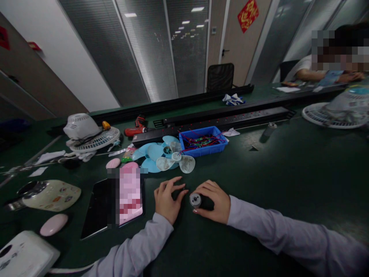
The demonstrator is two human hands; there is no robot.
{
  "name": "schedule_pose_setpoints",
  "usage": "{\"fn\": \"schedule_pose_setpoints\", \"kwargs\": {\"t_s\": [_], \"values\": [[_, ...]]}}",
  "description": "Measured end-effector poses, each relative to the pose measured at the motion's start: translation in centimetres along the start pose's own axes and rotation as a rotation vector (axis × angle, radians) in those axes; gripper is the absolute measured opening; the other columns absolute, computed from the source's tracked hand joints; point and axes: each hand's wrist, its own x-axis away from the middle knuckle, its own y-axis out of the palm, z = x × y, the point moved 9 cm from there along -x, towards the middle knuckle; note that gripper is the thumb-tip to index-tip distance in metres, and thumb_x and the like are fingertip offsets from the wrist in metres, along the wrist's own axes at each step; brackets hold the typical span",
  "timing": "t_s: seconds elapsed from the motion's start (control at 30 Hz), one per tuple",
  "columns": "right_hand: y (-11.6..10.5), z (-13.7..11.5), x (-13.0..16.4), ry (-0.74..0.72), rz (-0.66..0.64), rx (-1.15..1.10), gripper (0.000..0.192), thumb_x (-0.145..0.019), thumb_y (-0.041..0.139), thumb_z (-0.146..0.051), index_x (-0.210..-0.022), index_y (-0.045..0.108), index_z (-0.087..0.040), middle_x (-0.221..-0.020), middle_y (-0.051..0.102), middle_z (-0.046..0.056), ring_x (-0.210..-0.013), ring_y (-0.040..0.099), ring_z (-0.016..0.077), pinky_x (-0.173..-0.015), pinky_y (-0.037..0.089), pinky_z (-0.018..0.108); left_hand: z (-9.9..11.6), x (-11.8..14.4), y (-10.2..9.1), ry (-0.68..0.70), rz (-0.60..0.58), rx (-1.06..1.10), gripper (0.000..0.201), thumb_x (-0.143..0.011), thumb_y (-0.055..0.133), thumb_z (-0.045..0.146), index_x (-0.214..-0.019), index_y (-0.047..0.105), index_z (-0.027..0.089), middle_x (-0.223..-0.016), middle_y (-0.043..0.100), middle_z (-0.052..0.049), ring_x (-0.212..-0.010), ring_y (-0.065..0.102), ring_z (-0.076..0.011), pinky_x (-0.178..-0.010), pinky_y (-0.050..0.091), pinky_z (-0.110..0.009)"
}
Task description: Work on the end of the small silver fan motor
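The desk (pixel 288 184) carries fan blades (pixel 164 157) and a blue bin (pixel 201 142) within reach. The right hand (pixel 213 201) cups a small motor (pixel 195 199), its grip pinching it steady. The left hand (pixel 167 198) rests beside it, fingers loosely curled, empty.

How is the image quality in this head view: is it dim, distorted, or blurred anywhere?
Head view: dim overall, the dark green table swallows detail; straight wall lines bow from wide-angle distortion; ceiling lights glare in the glass; right hand on the small motor and left hand stay fairly sharp; edges are soft.
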Motion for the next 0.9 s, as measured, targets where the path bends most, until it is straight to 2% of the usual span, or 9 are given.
{"fn": "schedule_pose_setpoints", "kwargs": {"t_s": [0.17,0.3,0.4,0.5,0.67,0.9], "values": [[0.0,0.0,0.0,-0.002,-0.001,0.003,0.041,-0.068,0.074,-0.037,-0.104,0.062,-0.022,-0.097,0.063,0.006,-0.091,0.055,0.0231,-0.081,0.043,0.040,0.7,0.5,-0.9,0.052,0.088,0.090,0.024,-0.076,0.072,0.025,-0.098,0.064,0.022,-0.097,0.071,-0.005,-0.087,0.065,-0.0207,-0.082,0.047,-0.042],[0.0,0.0,0.1,-0.011,0.005,-0.003,0.040,-0.068,0.073,-0.036,-0.104,0.062,-0.022,-0.097,0.063,0.006,-0.091,0.054,0.0234,-0.080,0.043,0.040,2.7,1.5,-2.0,0.166,0.175,0.211,0.015,-0.077,0.070,0.022,-0.091,0.064,0.021,-0.086,0.068,-0.003,-0.090,0.063,-0.0202,-0.080,0.051,-0.038],[0.1,0.0,0.1,-0.020,-0.001,-0.012,0.038,-0.069,0.072,-0.034,-0.103,0.062,-0.021,-0.097,0.063,0.006,-0.091,0.054,0.0231,-0.079,0.042,0.039,4.6,2.1,-2.1,0.279,0.145,0.311,0.023,-0.074,0.072,0.013,-0.093,0.063,0.023,-0.082,0.068,-0.002,-0.087,0.063,-0.0208,-0.076,0.053,-0.037],[0.1,0.0,0.1,-0.019,-0.003,-0.016,0.037,-0.069,0.072,-0.035,-0.103,0.062,-0.022,-0.096,0.063,0.005,-0.090,0.054,0.0227,-0.079,0.042,0.039,5.5,2.3,-1.9,0.311,0.122,0.331,0.031,-0.073,0.071,0.008,-0.097,0.060,0.024,-0.083,0.069,-0.002,-0.087,0.062,-0.0210,-0.075,0.052,-0.038],[0.0,0.0,0.1,-0.018,0.010,-0.021,0.036,-0.069,0.072,-0.035,-0.101,0.061,-0.021,-0.096,0.062,0.005,-0.091,0.053,0.0228,-0.079,0.041,0.039,5.2,2.3,-2.3,0.282,0.174,0.405,0.034,-0.074,0.069,0.003,-0.097,0.054,0.023,-0.081,0.072,-0.001,-0.088,0.061,-0.0203,-0.076,0.052,-0.038],[0.1,0.1,0.2,-0.031,0.017,-0.017,0.037,-0.069,0.072,-0.035,-0.101,0.061,-0.020,-0.096,0.062,0.006,-0.091,0.053,0.0230,-0.079,0.041,0.039,5.4,2.0,-1.6,0.298,0.086,0.294,0.027,-0.075,0.070,0.007,-0.095,0.059,0.022,-0.086,0.069,-0.002,-0.091,0.060,-0.0200,-0.079,0.050,-0.037]]}}
